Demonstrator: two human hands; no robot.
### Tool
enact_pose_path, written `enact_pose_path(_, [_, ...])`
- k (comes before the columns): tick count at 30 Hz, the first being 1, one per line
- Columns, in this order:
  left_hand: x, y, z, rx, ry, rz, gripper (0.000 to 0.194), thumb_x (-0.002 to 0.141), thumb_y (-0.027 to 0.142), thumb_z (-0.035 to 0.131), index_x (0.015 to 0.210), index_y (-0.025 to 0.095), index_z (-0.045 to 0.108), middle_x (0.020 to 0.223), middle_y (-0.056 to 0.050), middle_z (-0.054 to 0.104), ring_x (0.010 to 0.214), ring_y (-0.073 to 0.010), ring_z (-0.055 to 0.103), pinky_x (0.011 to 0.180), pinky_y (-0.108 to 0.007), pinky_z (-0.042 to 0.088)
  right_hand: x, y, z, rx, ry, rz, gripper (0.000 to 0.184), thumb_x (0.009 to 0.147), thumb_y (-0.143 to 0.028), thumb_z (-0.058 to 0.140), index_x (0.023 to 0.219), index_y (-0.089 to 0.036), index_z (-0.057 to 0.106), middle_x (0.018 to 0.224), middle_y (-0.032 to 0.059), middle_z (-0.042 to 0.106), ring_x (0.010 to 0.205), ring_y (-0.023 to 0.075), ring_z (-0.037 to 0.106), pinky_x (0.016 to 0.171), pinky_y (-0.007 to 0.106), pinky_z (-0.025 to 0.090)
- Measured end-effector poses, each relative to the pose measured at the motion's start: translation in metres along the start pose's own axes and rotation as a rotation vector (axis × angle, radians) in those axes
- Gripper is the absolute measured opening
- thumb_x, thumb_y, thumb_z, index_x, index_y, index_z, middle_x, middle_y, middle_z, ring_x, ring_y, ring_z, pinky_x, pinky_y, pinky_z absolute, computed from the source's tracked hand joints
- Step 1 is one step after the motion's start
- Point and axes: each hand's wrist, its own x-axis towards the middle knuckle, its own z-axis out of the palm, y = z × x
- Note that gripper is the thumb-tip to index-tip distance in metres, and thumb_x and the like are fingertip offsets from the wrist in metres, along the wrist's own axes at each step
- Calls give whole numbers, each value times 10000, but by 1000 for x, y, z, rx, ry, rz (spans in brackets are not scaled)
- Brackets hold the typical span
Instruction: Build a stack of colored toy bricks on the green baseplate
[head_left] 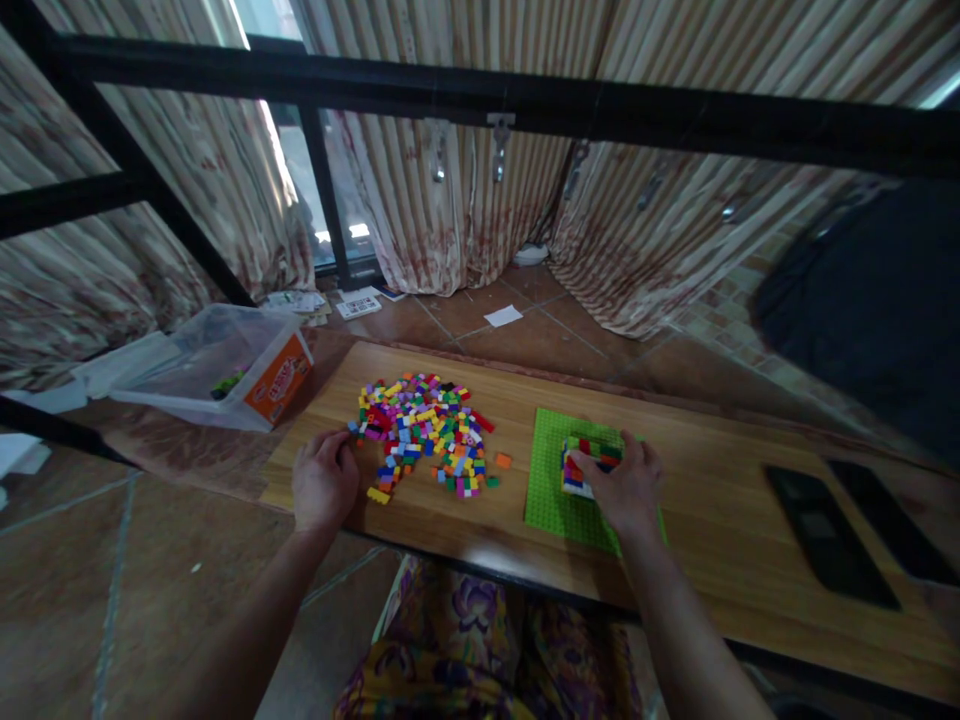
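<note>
My right hand (pixel 628 482) grips a small block structure of toy building bricks (pixel 576 478), its thumb on the near left side and its fingers on the far right. The structure has multicoloured layers and stands on a bright green studded baseplate (pixel 546 490). My fingers hide part of it. My left hand (pixel 324 478) rests on the wooden table at the left edge of a loose pile of coloured bricks (pixel 427 425). Its fingers are curled in, and whatever they hold, if anything, is hidden. A blue brick (pixel 352 427) lies by its fingertips.
A clear plastic box (pixel 202 350) with an orange label stands on the left, a few bricks inside. Two dark flat objects (pixel 829 535) lie at the table's right end. A single orange brick (pixel 503 460) sits between pile and baseplate. Curtains (pixel 480 200) hang behind a black metal frame.
</note>
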Motion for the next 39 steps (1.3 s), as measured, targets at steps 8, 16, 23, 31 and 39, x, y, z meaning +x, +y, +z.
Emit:
enact_pose_path(8, [1,-2,1,22,3,12,307,862,235,422,975,144,693,1029,-124,683,962,-260,606,898,-387,480,-3,-5,4,-21,-134,95,884,751,-652,549,1439,-124,376,1391,231,457,1290,386,419,1027,516,327])
enact_pose_path(16, [1,0,0,16,-2,35,313,872,235,408,964,141,692,1020,-125,688,961,-266,611,897,-388,482,0,4,-8,109,8,26,825,755,-645,561,1332,-59,498,1259,253,558,1206,383,489,1011,542,353])
enact_pose_path(23, [0,0,1,11,7,24,303,873,231,410,967,152,687,1014,-113,688,956,-258,609,898,-382,479,-43,-42,-12,271,-71,-464,341,916,-374,445,1088,-168,655,1091,128,644,1010,249,577,933,419,450])
enact_pose_path(31, [-1,2,-2,-11,-7,16,288,880,233,414,952,162,684,1002,-111,684,956,-257,607,891,-387,485,-63,-80,33,83,-224,-588,265,891,-189,472,1067,-169,670,1031,121,648,967,253,566,861,374,453])
enact_pose_path(39, [-3,1,2,-35,-3,-6,272,883,217,422,951,170,681,1002,-109,683,966,-258,603,896,-392,485,-59,-81,41,124,-300,-593,210,911,-192,444,928,-182,653,938,96,637,860,227,576,784,343,451])
